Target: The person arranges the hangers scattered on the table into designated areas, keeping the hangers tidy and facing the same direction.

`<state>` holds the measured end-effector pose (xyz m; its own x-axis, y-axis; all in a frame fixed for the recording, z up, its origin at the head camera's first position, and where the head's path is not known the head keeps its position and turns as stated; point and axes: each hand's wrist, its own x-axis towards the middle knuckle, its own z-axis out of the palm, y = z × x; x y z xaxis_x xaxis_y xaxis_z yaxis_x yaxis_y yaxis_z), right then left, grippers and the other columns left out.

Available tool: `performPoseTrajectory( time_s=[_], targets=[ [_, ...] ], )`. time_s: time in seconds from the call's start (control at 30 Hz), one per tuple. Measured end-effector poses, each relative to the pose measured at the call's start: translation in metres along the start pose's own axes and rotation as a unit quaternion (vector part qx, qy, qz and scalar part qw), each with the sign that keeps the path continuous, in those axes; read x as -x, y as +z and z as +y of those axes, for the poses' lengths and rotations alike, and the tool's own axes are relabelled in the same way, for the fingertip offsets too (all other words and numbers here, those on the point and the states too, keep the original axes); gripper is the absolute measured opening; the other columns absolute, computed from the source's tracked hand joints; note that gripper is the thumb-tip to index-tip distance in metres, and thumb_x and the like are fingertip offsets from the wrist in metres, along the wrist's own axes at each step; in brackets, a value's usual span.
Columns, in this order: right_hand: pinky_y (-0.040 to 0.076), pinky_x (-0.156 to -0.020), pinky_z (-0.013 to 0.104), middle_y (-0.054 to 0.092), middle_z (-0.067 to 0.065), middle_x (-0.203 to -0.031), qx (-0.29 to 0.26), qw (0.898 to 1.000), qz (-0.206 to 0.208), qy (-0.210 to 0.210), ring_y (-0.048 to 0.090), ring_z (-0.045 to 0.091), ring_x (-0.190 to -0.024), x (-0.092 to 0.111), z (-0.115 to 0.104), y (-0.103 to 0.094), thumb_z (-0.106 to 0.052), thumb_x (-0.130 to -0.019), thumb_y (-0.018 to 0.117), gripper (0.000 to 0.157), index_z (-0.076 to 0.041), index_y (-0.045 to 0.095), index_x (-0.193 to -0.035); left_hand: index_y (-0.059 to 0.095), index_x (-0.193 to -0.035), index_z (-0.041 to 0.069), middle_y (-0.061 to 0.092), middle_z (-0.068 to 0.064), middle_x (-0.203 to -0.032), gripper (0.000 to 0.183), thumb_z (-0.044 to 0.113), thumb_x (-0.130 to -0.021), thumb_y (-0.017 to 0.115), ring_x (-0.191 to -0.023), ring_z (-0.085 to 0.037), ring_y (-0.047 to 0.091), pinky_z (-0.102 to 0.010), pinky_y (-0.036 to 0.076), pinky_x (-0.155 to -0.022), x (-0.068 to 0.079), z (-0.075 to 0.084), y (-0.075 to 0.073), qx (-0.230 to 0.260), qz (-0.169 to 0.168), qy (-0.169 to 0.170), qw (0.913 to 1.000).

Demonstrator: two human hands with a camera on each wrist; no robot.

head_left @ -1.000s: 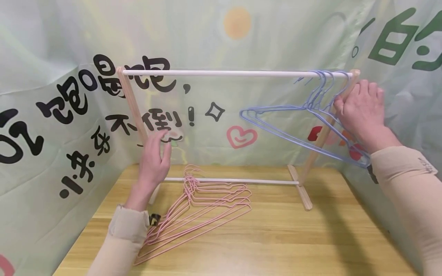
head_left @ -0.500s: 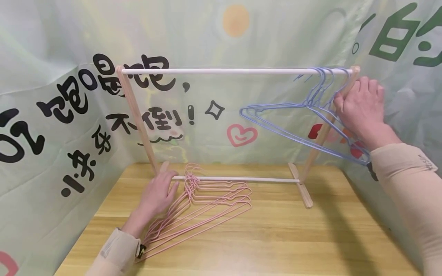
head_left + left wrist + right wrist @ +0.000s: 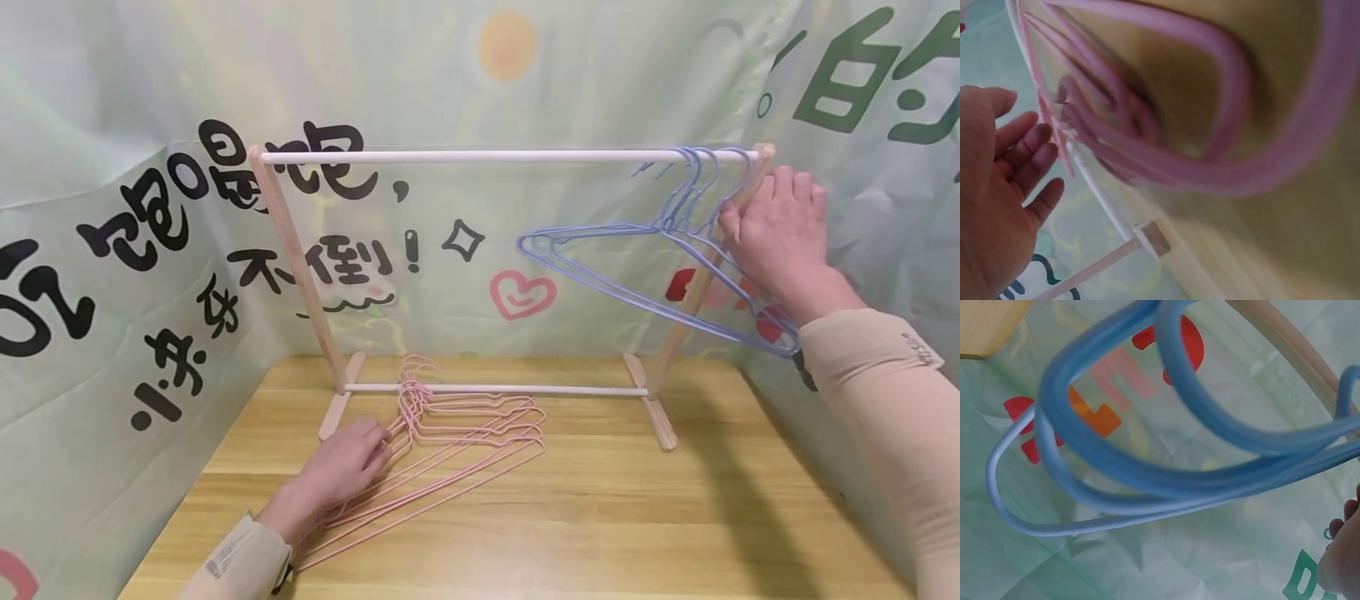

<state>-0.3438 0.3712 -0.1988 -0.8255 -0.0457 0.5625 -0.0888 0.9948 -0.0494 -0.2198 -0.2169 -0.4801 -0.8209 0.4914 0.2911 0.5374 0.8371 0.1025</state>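
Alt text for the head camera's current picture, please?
A person's left hand is at pink hangers on a wooden table; the right hand is at one post of a rack, beside blue hangers hanging from its top bar.

Beige sleeves [image 3: 873, 383], small printed lettering [image 3: 917, 347]

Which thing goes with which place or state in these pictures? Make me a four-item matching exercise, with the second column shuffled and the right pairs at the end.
Things:
1. Pink hangers
2. Blue hangers
3. Upper bar
4. Lower bar

Places and states:
A. Joins the tops of the two posts
B. Bunched together on the tabletop
C. Runs low between the two wooden feet
D. Hooked up high, near one end of the rack

Right pairs: 1-B, 2-D, 3-A, 4-C
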Motion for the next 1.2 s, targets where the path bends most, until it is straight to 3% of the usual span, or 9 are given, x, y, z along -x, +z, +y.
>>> performPoseTrajectory(
  time_s=[0.23, 0.4, 0.63, 0.8, 1.2],
  targets=[
    [0.025, -0.089, 0.063, 0.032, 0.030, -0.102, -0.002, 1.000, -0.001, 0.003, 0.029, 0.051, -0.101, 0.001, -0.001, 0.001, -0.030, -0.105, 0.037, 0.045, 0.015, 0.037, -0.101, 0.068, -0.113, 0.010, 0.059, 0.006, -0.095, 0.026, 0.024, -0.093, 0.078, -0.085, -0.010, 0.055, -0.037, 0.052, -0.077, 0.003, -0.005, 0.011, 0.008, -0.003, 0.044, 0.9990],
    [0.025, -0.090, 0.063, 0.032, 0.030, -0.102, -0.007, 1.000, 0.001, 0.005, 0.029, 0.051, -0.101, 0.000, -0.001, 0.001, -0.030, -0.104, 0.036, 0.044, 0.014, 0.037, -0.101, 0.068, -0.114, 0.009, 0.055, 0.007, -0.092, 0.031, 0.024, -0.089, 0.081, -0.082, -0.010, 0.052, -0.036, 0.050, -0.074, 0.003, -0.004, 0.011, 0.001, -0.013, 0.042, 0.9990],
    [0.025, -0.090, 0.063, 0.032, 0.030, -0.102, -0.009, 1.000, -0.001, 0.010, 0.029, 0.051, -0.101, -0.002, -0.003, 0.000, -0.030, -0.104, 0.036, 0.045, 0.015, 0.038, -0.102, 0.071, -0.107, 0.010, 0.057, 0.009, -0.087, 0.016, 0.014, -0.093, 0.077, -0.073, -0.002, 0.050, -0.026, 0.048, -0.063, 0.003, -0.005, 0.011, 0.030, 0.006, 0.048, 0.9984],
    [0.025, -0.090, 0.063, 0.032, 0.030, -0.102, -0.002, 1.000, -0.004, 0.011, 0.029, 0.051, -0.102, -0.002, -0.003, -0.001, -0.030, -0.105, 0.036, 0.046, 0.016, 0.038, -0.103, 0.071, -0.108, 0.011, 0.062, 0.008, -0.091, 0.013, 0.014, -0.096, 0.074, -0.072, -0.001, 0.053, -0.025, 0.050, -0.061, 0.004, -0.005, 0.013, 0.037, 0.007, 0.050, 0.9980],
    [0.025, -0.093, 0.064, 0.033, 0.031, -0.105, -0.003, 1.000, -0.010, 0.012, 0.030, 0.052, -0.106, -0.001, 0.000, 0.000, -0.032, -0.106, 0.037, 0.047, 0.015, 0.039, -0.105, 0.064, -0.119, 0.016, 0.064, 0.009, -0.091, 0.016, 0.025, -0.105, 0.063, -0.071, -0.005, 0.057, -0.032, 0.052, -0.063, 0.004, -0.004, 0.016, 0.045, -0.013, -0.006, 0.9989]
  ],
)
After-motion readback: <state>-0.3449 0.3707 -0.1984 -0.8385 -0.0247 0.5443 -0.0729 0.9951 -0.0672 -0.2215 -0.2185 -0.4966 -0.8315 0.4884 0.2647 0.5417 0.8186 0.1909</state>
